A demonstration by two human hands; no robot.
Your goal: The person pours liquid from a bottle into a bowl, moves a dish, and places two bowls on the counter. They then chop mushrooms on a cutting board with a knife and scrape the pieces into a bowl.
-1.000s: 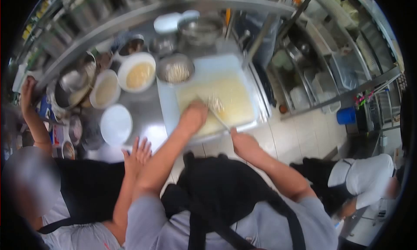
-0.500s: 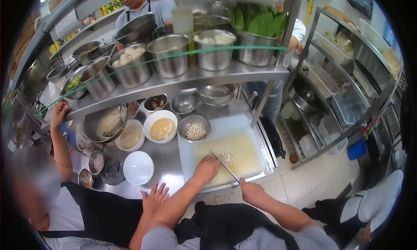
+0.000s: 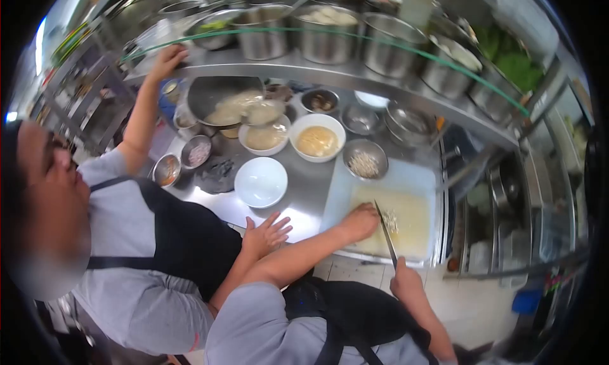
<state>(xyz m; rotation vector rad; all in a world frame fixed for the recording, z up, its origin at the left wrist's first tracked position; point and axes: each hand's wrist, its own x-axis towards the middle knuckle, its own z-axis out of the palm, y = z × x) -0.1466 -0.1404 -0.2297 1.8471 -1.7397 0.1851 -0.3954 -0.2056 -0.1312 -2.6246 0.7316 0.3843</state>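
My right hand (image 3: 407,284) grips the handle of a knife (image 3: 386,232), its blade pointing away across the board. Beside the blade on the left, my left hand (image 3: 360,223) rests on the cutting board (image 3: 409,181) with its fingers curled; whatever they hold is hidden. Small chopped pale pieces (image 3: 391,221) lie on the yellowish middle of the board, just right of the blade. At the board's far left corner stands a metal bowl (image 3: 365,159) of similar pale chopped pieces.
Left of me a co-worker (image 3: 152,225) holds one hand open near my forearm, the other raised at the shelf (image 3: 317,70). An empty white bowl (image 3: 261,182), a bowl of yellowish food (image 3: 317,140) and a large tilted metal bowl (image 3: 225,102) stand on the counter. Metal pots line the shelf.
My view has swung left, so the counter and board appear farther right and the co-worker shows more fully. The knife stays in my right hand, with my left hand beside its blade.
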